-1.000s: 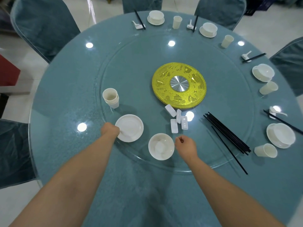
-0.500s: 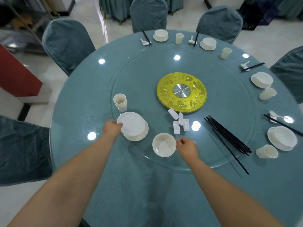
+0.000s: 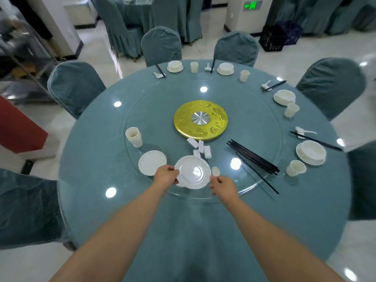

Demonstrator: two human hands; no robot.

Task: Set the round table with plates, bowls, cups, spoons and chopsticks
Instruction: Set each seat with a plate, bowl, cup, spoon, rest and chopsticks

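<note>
My left hand point(image 3: 165, 177) grips the left rim of a white plate point(image 3: 192, 171), held just above the glass turntable's near edge, over the spot where the white bowl stood; the bowl is hidden beneath it. A second white plate point(image 3: 152, 162) lies on the glass to its left. Right of the held plate, my right hand point(image 3: 222, 185) pinches a small white spoon point(image 3: 215, 171). A stack of cups point(image 3: 133, 136) stands further left. White rests point(image 3: 200, 147) and a bundle of black chopsticks point(image 3: 252, 157) lie on the glass.
A gold disc point(image 3: 200, 120) marks the turntable's centre. Laid places with bowl point(image 3: 310, 151), cup point(image 3: 295, 168), spoon and chopsticks run along the right and far edge of the round table point(image 3: 97, 159). Covered chairs point(image 3: 75, 86) ring the table.
My left hand lifted the top plate off the stack and carried it right, over the bowl. One plate stays behind. My right hand barely moved; the view tilted up.
</note>
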